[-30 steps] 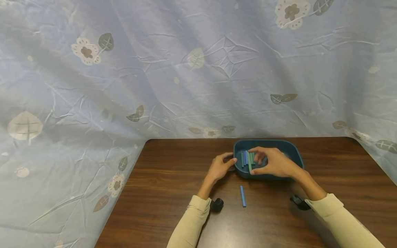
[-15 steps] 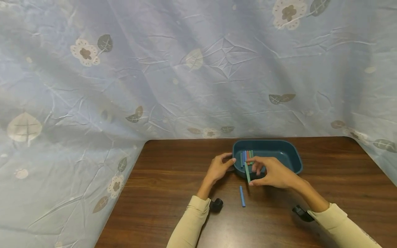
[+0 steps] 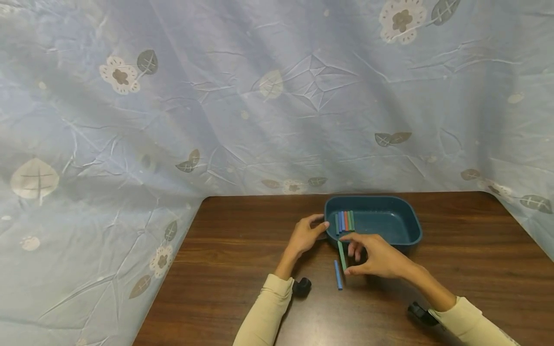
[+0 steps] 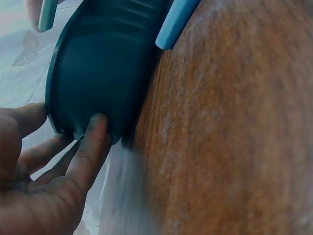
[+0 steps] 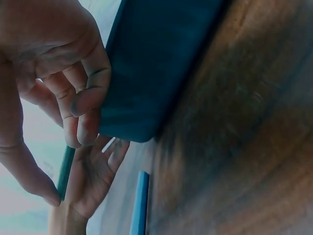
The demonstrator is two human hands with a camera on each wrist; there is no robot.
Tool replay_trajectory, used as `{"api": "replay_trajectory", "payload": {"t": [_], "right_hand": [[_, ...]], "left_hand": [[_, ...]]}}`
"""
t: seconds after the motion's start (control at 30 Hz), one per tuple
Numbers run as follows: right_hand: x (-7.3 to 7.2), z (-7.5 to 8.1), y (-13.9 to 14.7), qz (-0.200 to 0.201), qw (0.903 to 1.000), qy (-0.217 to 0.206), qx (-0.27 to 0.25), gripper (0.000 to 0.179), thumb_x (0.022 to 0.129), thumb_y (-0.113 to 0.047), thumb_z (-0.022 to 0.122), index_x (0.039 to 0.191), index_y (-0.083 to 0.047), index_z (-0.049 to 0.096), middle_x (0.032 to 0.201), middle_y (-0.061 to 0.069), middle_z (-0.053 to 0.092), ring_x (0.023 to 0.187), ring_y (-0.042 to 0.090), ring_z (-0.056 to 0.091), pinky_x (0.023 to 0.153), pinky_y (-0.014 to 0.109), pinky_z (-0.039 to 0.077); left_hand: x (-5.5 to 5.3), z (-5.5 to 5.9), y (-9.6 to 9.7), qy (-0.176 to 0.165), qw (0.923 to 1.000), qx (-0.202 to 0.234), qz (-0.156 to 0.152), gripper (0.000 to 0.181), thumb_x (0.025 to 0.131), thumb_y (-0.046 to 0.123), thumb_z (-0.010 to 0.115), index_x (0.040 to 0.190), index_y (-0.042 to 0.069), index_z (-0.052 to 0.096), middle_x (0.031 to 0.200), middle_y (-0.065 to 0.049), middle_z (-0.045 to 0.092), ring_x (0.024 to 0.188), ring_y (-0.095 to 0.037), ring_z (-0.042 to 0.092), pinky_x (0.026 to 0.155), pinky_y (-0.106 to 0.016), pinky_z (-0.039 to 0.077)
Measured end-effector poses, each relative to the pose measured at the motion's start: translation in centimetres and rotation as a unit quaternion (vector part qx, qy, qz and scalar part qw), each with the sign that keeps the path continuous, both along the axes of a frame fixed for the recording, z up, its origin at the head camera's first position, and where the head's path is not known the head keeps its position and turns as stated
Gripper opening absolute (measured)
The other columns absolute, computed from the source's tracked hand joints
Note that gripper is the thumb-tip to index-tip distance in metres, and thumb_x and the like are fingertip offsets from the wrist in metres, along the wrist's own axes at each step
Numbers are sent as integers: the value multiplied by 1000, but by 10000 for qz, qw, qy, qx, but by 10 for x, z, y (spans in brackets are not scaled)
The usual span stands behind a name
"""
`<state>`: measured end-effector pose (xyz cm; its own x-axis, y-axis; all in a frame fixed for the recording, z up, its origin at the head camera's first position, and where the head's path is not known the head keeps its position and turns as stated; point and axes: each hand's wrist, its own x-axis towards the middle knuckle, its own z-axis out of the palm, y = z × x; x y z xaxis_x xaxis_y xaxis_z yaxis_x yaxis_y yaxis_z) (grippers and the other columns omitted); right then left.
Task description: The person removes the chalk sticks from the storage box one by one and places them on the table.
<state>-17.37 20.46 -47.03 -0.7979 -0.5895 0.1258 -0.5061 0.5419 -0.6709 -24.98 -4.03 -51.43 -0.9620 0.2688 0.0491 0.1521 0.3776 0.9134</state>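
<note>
My right hand (image 3: 380, 257) pinches a slim green chalk-like stick (image 3: 342, 258) by its ends, thumb at the near end and a forefinger at the far end. The stick hangs just in front of a dark teal basin (image 3: 389, 226). At the basin's left end, my left hand (image 3: 304, 235) holds its corner; in the left wrist view the thumb is at the rim (image 4: 51, 83) and fingers (image 4: 90, 147) lie against the outer wall. Inside the basin, several sticks in blue, red and green (image 3: 345, 222) lie side by side at the left.
A blue stick (image 3: 338, 275) lies on the brown wooden table (image 3: 242, 269) in front of the basin, near the held green one. Behind the table hangs a pale floral cloth (image 3: 242, 120). A black device (image 3: 302, 287) is at the left wrist.
My right hand has lifted the green stick out of the basin and brought it toward me, over the front rim. The row inside is uncovered. My left hand stays put.
</note>
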Motion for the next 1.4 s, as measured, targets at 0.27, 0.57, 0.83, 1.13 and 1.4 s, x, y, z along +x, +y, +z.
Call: {"api": "replay_trajectory", "payload": {"t": [0.27,0.57,0.83,1.13,1.4], "right_hand": [[10,-11,-5,25,9998,-212,-17,77,84,-43,93,143,-3,62,97,-4,69,81,5,62,68,22,53],[12,-21,-5,119,9982,-582,85,79,84,-43,93,143,0,61,96,-3,68,79,5,62,69,23,55],[12,-25,-7,76,9973,-664,301,76,84,-44,93,139,0,63,92,-5,67,76,1,59,68,21,53],[11,-28,-8,107,9966,-618,528,77,83,-45,93,138,-1,64,92,-7,65,77,1,57,68,21,51],[12,-28,-11,48,9957,-642,668,79,81,-45,94,139,0,63,90,-8,64,76,2,57,66,21,50]], "left_hand": [[1,2,0,32,9999,-92,64,49,106,37,69,145,8,67,147,-15,68,139,-34,62,117,-52,50],[1,2,0,58,9999,-120,61,48,106,36,69,145,7,67,145,-14,70,138,-33,64,116,-52,51],[1,2,0,43,9999,-117,60,48,106,36,69,145,8,67,146,-14,69,139,-33,62,117,-52,50],[3,4,0,38,9999,-109,65,48,106,37,69,145,10,68,147,-14,68,141,-33,61,117,-52,50],[3,3,1,-230,9988,422,-94,47,106,29,71,145,4,65,133,-20,75,101,-30,81,93,-36,64]]}}
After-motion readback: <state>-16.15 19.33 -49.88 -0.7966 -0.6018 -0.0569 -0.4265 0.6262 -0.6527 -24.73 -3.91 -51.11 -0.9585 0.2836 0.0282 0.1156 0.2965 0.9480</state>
